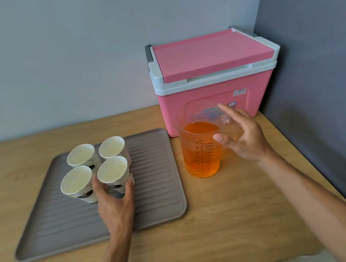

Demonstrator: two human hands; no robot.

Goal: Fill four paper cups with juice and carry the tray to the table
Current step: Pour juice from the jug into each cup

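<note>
On the ribbed grey plastic tray, the left hand clasps the nearest white paper cup (one of four, all empty). Beyond, the right hand, fingers spread, hovers at the clear measuring jug of orange juice, before a pink cooler box.

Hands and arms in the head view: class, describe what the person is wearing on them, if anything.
Both the left hand and right hand are bare: no gloves, and no rings, watch or bracelets that can be seen. Both forearms are uncovered to the frame's edge, with no sleeve in view.
</note>
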